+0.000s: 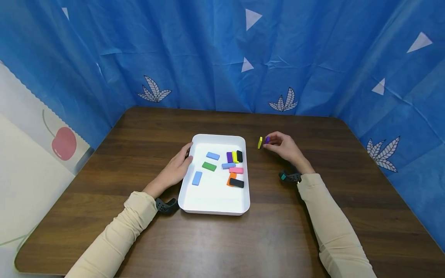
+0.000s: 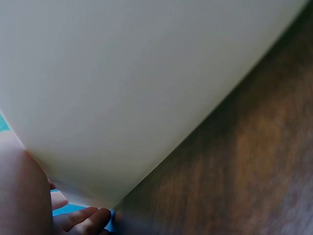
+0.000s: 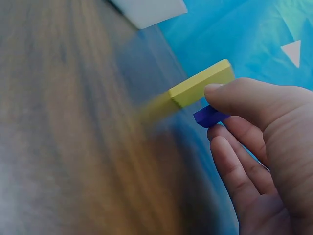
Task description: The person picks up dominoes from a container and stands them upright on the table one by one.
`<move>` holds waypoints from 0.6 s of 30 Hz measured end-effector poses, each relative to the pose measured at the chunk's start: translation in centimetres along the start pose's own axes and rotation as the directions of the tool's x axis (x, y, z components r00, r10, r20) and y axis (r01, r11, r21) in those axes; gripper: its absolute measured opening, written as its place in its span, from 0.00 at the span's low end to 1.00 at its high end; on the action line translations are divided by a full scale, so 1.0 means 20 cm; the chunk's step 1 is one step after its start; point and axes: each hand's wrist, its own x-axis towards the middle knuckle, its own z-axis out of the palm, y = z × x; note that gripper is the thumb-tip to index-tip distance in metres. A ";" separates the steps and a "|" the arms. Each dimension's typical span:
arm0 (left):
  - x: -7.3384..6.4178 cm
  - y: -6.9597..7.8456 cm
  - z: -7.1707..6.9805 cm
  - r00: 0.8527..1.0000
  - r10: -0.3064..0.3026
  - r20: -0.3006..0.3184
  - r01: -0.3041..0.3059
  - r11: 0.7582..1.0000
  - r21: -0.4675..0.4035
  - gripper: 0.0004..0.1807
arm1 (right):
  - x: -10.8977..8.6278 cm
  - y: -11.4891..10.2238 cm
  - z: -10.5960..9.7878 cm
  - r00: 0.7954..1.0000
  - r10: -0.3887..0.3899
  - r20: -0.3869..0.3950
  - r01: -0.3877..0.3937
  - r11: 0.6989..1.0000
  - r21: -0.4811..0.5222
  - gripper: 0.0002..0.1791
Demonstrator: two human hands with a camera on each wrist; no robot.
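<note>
My right hand (image 1: 283,148) pinches a small purple block (image 3: 209,117) between thumb and fingertips, over the table right of the tray. Just left of it a yellow block (image 1: 260,142) stands upright on the table; the right wrist view shows it close by the thumb. My left hand (image 1: 174,168) rests against the left side of a white tray (image 1: 213,204), fingers stretched along its wall near the far corner. Inside the tray lie a green block (image 1: 209,166), a pink block (image 1: 236,170), an orange block (image 1: 230,181) and several others, some overlapping.
The brown wooden table (image 1: 295,239) has rounded far corners. A blue patterned curtain (image 1: 208,58) hangs behind it and along the right. At the left is a pale surface with a cherry print (image 1: 64,143). Each wrist wears a dark band.
</note>
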 end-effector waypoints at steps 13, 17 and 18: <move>0.01 0.01 0.00 1.000 -0.004 0.012 0.004 1.000 0.000 0.33 | 0.00 0.03 0.03 1.000 0.028 -0.009 -0.028 1.000 0.003 0.22; 0.00 0.01 0.00 1.000 -0.007 0.013 0.007 1.000 -0.003 0.33 | 0.00 0.03 0.05 1.000 0.026 -0.012 -0.026 1.000 -0.017 0.23; 0.00 0.01 -0.01 1.000 -0.008 0.013 0.008 1.000 -0.003 0.33 | 0.00 0.03 0.05 1.000 0.027 -0.011 -0.027 0.999 -0.023 0.23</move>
